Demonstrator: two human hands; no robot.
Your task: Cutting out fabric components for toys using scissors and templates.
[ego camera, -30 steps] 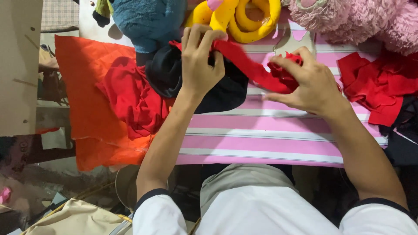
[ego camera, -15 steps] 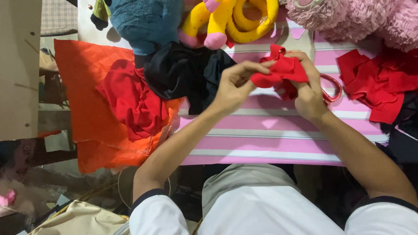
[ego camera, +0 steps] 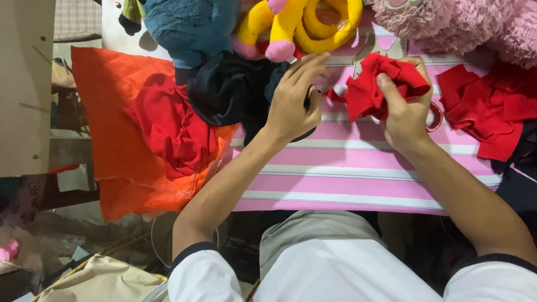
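While the pink-and-white striped surface (ego camera: pixel 358 168) lies below:
Right hand (ego camera: pixel 405 109): fingers clenched around a crumpled red felt cloth piece (ego camera: pixel 372 84), held just above the surface.
Left hand (ego camera: pixel 293 98): fingers released, extended over a black fabric bundle (ego camera: pixel 229 89).

A small sewing or toy-making workshop: a work table with a pink striped cloth (ego camera: pixel 358 179) is heaped with cut red fabric pieces (ego camera: pixel 486 106), orange cloth (ego camera: pixel 112 112), black fabric (ego camera: pixel 229 89) and finished plush toys in blue (ego camera: pixel 190 28), yellow (ego camera: pixel 302 25) and pink (ego camera: pixel 464 25)
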